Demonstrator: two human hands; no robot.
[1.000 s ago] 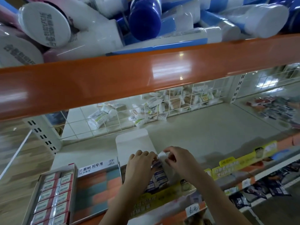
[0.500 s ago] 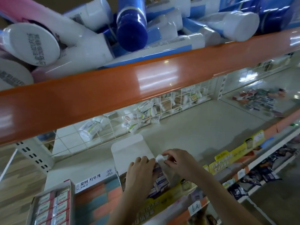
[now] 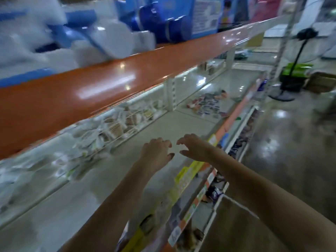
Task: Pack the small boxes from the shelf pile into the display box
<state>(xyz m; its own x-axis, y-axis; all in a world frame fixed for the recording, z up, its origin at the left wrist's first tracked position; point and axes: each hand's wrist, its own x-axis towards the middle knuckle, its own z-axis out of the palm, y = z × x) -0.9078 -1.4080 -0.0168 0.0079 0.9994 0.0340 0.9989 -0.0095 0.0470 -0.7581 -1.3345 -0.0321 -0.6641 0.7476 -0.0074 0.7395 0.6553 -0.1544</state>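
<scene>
The view is blurred by motion. My left hand (image 3: 156,152) and my right hand (image 3: 195,147) are stretched out side by side over the pale shelf board (image 3: 169,122), both empty, fingers spread and curled. Farther right on the shelf lies a loose pile of small red, blue and white boxes (image 3: 206,104), well beyond both hands. A yellow edge of the display box (image 3: 138,237) shows blurred at the bottom under my left forearm; its inside is hidden.
An orange shelf beam (image 3: 101,84) runs overhead, with white and blue bottles (image 3: 109,39) on it. Packets (image 3: 116,124) lie behind a wire grid at the back. Yellow price labels (image 3: 187,173) line the shelf front. A fan stand (image 3: 289,84) is on the floor to the right.
Both hands have left the display box and moved right along the shelf, empty. The view has swung right, so the pile of small boxes is now ahead.
</scene>
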